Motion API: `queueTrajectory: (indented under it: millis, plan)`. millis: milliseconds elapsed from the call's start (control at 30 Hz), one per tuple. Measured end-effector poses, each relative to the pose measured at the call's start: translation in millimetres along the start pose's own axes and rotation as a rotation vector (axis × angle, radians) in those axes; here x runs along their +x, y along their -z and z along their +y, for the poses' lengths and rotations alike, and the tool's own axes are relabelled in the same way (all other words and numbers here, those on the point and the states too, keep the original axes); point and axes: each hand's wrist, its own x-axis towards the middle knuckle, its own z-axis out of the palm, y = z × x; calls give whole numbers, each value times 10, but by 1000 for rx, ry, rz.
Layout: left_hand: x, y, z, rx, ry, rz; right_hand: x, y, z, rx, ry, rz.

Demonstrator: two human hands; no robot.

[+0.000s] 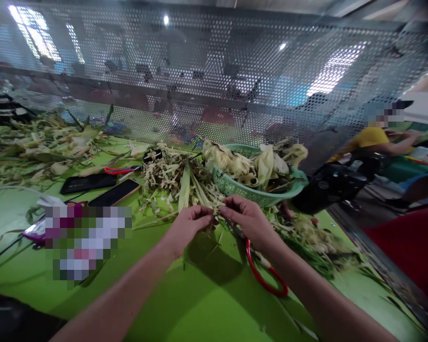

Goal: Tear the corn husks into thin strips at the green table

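My left hand (194,225) and my right hand (245,217) meet fingertip to fingertip above the green table (185,304). Both hands pinch a small bit of pale husk (217,209), mostly covered by the fingers. Just beyond them lies a heap of dried husk strips (169,175), with one broad pale green strip (184,187) pointing toward my left hand. Red-handled scissors (267,285) lie under my right hand and wrist, their blades partly hidden. Behind my right hand a green plastic basket (257,195) holds crumpled corn husks (267,166).
Two dark phones (114,194) lie at the left, near red-handled cutters (121,170) and a purple-and-white device (35,232) with cables. A larger husk pile (53,142) sits at far left. A perforated metal screen (199,95) closes the back. A person in yellow (369,140) sits at right.
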Motion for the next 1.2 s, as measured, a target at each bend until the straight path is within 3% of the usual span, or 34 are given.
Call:
queueTrajectory:
  millis: [267, 533, 733, 867, 1200]
  plan:
    - [18, -28, -36, 79, -74, 49, -22, -80, -13, 179, -132, 44]
    - [1, -11, 21, 66, -60, 101, -25, -54, -42, 169, -99, 12]
    - [17, -26, 34, -73, -93, 162, -26, -101, 34, 46, -60, -116]
    - [24, -35, 21, -128, -83, 160, -20, -136, 113, -28, -9, -98]
    - [84, -14, 154, 46, -181, 159, -62, -135, 106, -184, 87, -105]
